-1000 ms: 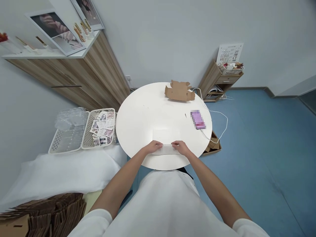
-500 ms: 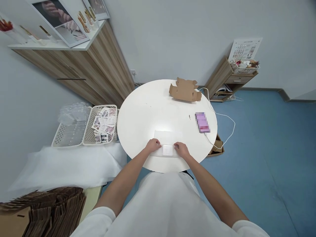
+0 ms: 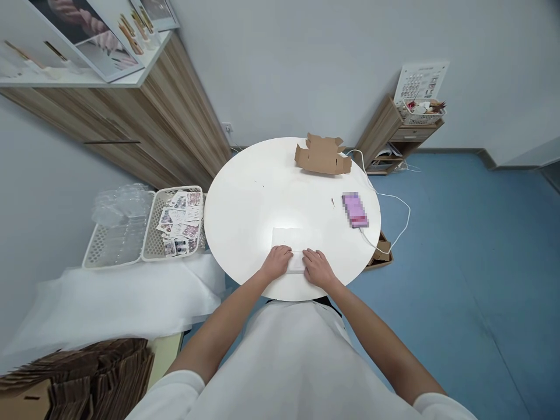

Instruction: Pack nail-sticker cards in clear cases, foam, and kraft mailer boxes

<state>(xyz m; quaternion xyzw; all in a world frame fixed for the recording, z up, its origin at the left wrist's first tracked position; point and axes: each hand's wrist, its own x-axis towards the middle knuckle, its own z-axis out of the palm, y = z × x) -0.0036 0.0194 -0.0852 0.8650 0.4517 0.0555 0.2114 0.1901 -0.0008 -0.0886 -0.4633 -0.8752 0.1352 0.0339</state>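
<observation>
A thin white foam sheet lies at the near side of the round table. Between my hands is a folded white part of the sheet, and the small white box seen there before does not show distinctly. My left hand holds the fold from the left, fingers curled. Its right side is under my right hand, with the fingers bent over the sheet. The fingertips of both hands nearly meet at the fold's far edge.
On the white table are an unfolded cardboard box and a blurred purple phone with a white cable. Baskets of printed cards and clear plastic cases stand left, beside stacked foam sheets and flattened cardboard.
My hands have come closer together over the small white box, which is now hidden beneath the folded sheet and my fingers. The view has shifted slightly.
</observation>
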